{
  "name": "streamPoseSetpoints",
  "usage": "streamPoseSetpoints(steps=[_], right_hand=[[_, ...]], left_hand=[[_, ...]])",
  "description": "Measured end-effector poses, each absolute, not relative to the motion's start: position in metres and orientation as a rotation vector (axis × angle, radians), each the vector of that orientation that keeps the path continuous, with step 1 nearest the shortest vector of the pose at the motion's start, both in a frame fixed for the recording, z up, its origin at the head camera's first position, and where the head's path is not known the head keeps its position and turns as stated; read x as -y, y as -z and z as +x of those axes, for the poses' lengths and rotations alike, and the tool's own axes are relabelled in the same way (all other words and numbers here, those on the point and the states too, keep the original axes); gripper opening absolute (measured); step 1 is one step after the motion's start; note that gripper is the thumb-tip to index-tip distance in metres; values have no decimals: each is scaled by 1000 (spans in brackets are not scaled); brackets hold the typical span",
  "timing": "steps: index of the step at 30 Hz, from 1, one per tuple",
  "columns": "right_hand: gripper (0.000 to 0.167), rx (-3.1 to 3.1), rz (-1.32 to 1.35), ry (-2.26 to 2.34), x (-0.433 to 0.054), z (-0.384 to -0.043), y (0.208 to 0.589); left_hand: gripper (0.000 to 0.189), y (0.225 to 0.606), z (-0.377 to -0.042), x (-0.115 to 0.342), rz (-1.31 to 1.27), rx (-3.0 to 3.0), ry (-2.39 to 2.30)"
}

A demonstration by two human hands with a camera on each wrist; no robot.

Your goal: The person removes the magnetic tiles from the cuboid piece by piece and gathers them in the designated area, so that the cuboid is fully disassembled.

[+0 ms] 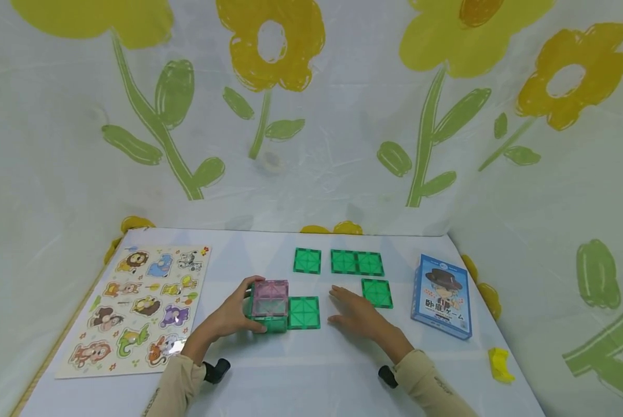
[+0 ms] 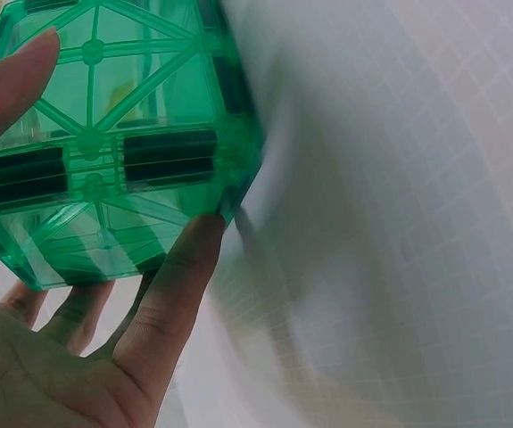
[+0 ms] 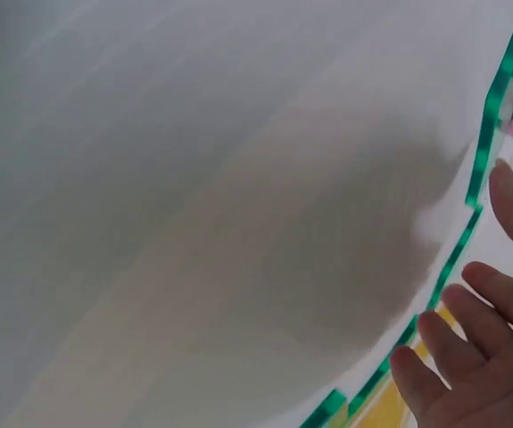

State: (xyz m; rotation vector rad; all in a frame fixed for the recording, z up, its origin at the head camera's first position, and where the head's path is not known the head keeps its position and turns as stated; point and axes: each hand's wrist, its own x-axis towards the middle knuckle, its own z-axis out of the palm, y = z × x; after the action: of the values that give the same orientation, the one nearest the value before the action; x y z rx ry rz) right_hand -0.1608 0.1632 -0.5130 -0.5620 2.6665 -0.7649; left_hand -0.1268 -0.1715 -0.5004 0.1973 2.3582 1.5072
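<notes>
My left hand point(image 1: 230, 314) grips a small box of translucent magnetic tiles, thumb on its near side and fingers behind. Pink on top point(image 1: 270, 289), the box has green walls point(image 1: 276, 325); the left wrist view brings its green tiles point(image 2: 144, 85) close up. Against the box's right side lies a flat green magnetic tile point(image 1: 303, 313). Just right of that tile, my right hand point(image 1: 359, 315) hovers over or rests on the table with fingers extended, holding nothing; which of these, I cannot tell. Another green tile point(image 1: 377, 293) lies beyond its knuckles.
Farther back lie a single green tile point(image 1: 307, 261) and a joined pair of green tiles point(image 1: 356, 262). An animal puzzle board point(image 1: 152, 307) covers the table's left side. To the right are a blue game box point(image 1: 442, 298) and a small yellow piece point(image 1: 501, 365). Flower-patterned cloth walls surround the table.
</notes>
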Motion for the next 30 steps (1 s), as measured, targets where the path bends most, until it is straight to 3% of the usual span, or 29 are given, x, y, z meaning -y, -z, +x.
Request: streamPoseSetpoints(steps=[13, 30], right_hand=[[88, -2611, -587, 785, -136, -158, 518], [74, -2669, -682, 769, -110, -158, 519]], left_hand=[[111, 501, -126, 173, 191, -2352, -1525], [111, 505, -128, 173, 194, -2332, -1541]])
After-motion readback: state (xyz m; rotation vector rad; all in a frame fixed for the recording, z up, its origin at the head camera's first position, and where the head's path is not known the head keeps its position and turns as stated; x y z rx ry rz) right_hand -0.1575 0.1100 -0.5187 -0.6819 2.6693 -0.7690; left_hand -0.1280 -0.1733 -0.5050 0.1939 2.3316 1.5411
